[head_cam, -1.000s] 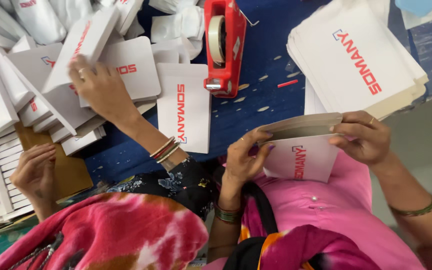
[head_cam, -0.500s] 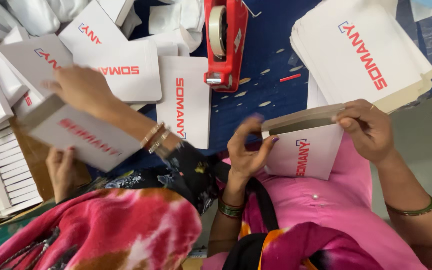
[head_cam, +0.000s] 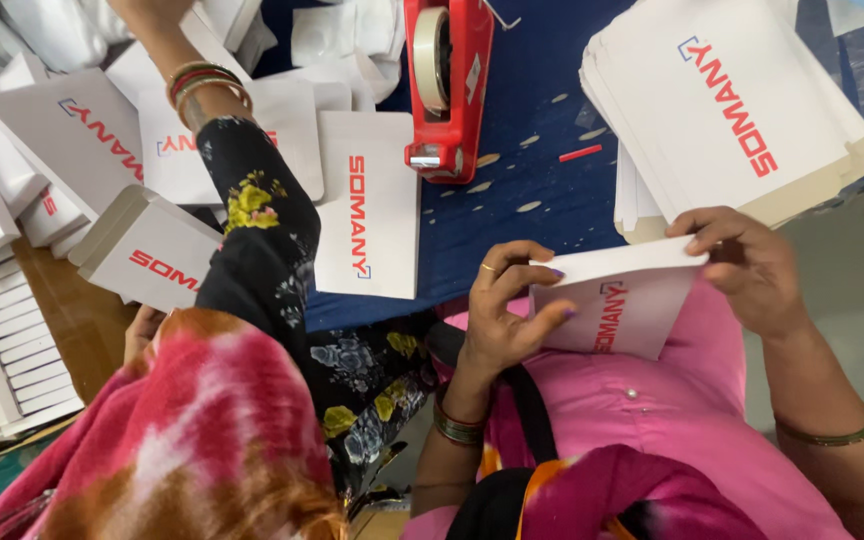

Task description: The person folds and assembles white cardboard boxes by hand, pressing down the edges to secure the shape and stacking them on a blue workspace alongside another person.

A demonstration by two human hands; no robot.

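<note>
Fingers of the left hand are spread and curled against one end of a flat white carton, thumb underneath, while the right hand pinches the opposite end along its top edge. In the head view, the only view, the carton hangs between the two hands just above the pink lap, its red lettering facing up and its top fold turned toward the camera. Judging by that, the step in hand looks like opening or squaring up a folded carton taken from the stack of flat cartons lying just beyond the right hand on the blue surface. Pushing the two ends toward each other would call for steady, even pressure so the panels spring apart without creasing. A red tape dispenser stands on the surface, well within reach. To the left, a co-worker's arm in a dark flowered sleeve stretches over more cartons, one assembled box beside it.
</note>
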